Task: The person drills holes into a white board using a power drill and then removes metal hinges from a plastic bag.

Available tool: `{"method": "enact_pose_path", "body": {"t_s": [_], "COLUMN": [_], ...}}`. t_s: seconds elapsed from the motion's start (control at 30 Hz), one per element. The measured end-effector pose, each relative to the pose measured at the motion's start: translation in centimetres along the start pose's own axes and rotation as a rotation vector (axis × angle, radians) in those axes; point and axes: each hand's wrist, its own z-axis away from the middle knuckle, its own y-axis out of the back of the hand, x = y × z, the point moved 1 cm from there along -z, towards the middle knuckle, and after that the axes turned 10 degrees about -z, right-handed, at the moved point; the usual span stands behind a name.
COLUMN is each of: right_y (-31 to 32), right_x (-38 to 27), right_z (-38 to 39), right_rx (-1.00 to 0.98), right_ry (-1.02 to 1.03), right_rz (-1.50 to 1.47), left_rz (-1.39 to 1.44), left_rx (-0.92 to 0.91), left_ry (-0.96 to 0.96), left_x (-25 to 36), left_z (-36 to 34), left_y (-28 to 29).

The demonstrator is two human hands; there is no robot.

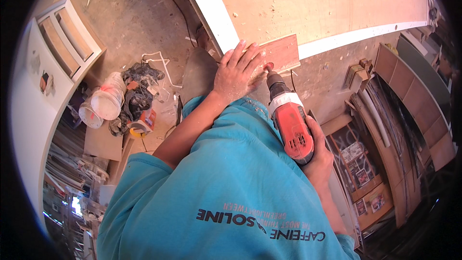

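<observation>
- While the small wooden board (283, 52) is kept at 1 o'clock, by the near edge of the tabletop (308, 5), its left end is covered by the left hand (238, 72).
- The left hand, at 12 o'clock, is laid flat, with its fingers stretched out and slightly parted; nothing is gripped by it.
- The red drill (294, 132), at 3 o'clock near the centre, is held in the right hand (318, 149), which is wrapped around its grip; whether the trigger is pressed cannot be told.
- The drill's nose is aimed between 11 and 12 o'clock, and its red bit (269, 67) is brought to the board's near edge; how deep it is set cannot be told.
- Wood chips (235, 15) are strewn over the tabletop.
- At 9 o'clock, a whitish bucket (107, 103) is seen beside crumpled black plastic (138, 96).
- A white drawer unit (62, 43) is placed at 10 o'clock.
</observation>
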Motion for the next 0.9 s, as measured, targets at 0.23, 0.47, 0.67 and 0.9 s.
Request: {"method": "enact_pose_path", "body": {"t_s": [0.23,0.47,0.67,0.9], "right_y": [1.9,2.7,2.0,0.5], "right_x": [-0.6,0.9,2.1,2.5], "right_z": [-1.5,-2.4,-1.5,0.1], "right_rx": [-0.083,-0.086,-0.050,0.004], "right_ry": [-0.019,0.007,-0.014,0.030], "right_rz": [-0.045,-0.192,-0.233,-0.140], "left_rz": [-0.011,-0.170,0.017,0.007], "left_rx": [-0.005,0.041,-0.014,0.034], "left_ry": [0.010,-0.019,0.018,-0.003], "left_x": [0.1,0.0,0.2,0.1], "left_z": [0.1,0.0,0.0,-0.1], "left_y": [-0.2,-0.2,0.1,0.0]}}
